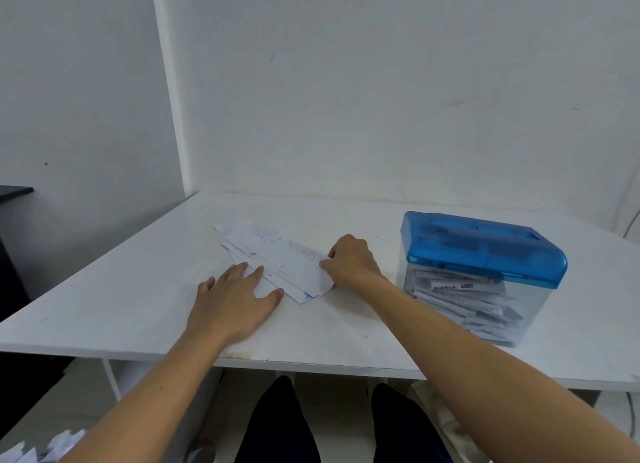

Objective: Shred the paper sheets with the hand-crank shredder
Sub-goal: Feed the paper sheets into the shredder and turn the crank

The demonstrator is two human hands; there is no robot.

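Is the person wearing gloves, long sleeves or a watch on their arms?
No. The left hand and right hand are bare, with no gloves, rings or watch showing. No sleeves show above either wrist, as far as the picture reaches.

One white table (138, 289); one blue-lidded hand-crank shredder (485, 251) at the right, the strips in its clear bin too tangled to count; one fanned pile of paper sheets (287, 261) at centre, at least four edges showing; two hands, left hand (235, 303) and right hand (349, 261).
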